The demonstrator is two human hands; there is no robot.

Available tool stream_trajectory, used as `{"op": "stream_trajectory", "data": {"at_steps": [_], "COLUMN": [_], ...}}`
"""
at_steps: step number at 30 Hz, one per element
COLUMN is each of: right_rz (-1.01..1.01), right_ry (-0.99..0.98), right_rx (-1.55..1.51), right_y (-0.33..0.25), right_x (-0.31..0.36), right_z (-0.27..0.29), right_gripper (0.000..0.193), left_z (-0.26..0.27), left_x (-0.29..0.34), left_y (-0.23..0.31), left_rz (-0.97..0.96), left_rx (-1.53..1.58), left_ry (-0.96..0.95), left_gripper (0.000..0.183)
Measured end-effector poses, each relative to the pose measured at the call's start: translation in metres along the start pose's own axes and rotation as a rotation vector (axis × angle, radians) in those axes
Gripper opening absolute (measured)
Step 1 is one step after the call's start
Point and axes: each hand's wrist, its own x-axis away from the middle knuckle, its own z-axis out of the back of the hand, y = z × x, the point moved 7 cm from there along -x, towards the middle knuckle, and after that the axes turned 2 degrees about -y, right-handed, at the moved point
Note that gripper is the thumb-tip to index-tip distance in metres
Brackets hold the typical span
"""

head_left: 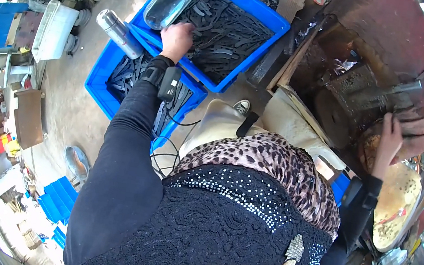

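Dark metal pieces (220,36) are being reached into by the left hand (176,39), fingers curled among them inside the upper blue crate (271,19); whether one is being gripped cannot be told. A rusty machine part (374,93) is being pressed by the right hand (390,138), fingers laid flat.

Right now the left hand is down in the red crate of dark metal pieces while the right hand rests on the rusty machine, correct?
Not quite. The crate is blue, not red. The head view shows the left hand reaching into it among the dark metal pieces, while the right hand does rest on the rusty machine.
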Motion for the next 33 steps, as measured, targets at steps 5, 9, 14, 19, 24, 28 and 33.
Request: {"op": "stream_trajectory", "data": {"at_steps": [5, 9, 14, 19, 24, 28, 33], "right_rz": [-0.014, -0.015, 0.053, 0.104, 0.132, 0.124, 0.145], "right_ry": [-0.114, -0.134, -0.162, -0.148, -0.165, -0.175, -0.161], "right_rx": [0.007, 0.001, 0.031, 0.016, -0.001, 0.006, -0.014], "right_y": [0.035, 0.021, 0.015, 0.001, -0.008, -0.009, -0.013], "right_x": [0.052, 0.072, 0.076, 0.074, 0.071, 0.069, 0.07], "right_z": [-0.051, -0.07, -0.082, -0.082, -0.085, -0.086, -0.088], "right_gripper": [0.042, 0.038, 0.032, 0.03, 0.029, 0.029, 0.029], "left_z": [0.048, 0.054, 0.026, -0.017, -0.045, -0.057, -0.049], "left_x": [0.037, 0.074, 0.118, 0.167, 0.194, 0.201, 0.182], "left_y": [-0.036, -0.067, -0.094, -0.136, -0.15, -0.147, -0.12], "left_rz": [0.095, 0.249, 0.435, 0.589, 0.665, 0.686, 0.561], "left_rx": [0.065, 0.109, 0.119, 0.254, 0.374, 0.349, -0.053], "left_ry": [0.471, 0.506, 0.49, 0.356, 0.218, 0.082, -0.04], "left_gripper": [0.021, 0.023, 0.025, 0.028, 0.03, 0.028, 0.021]}}
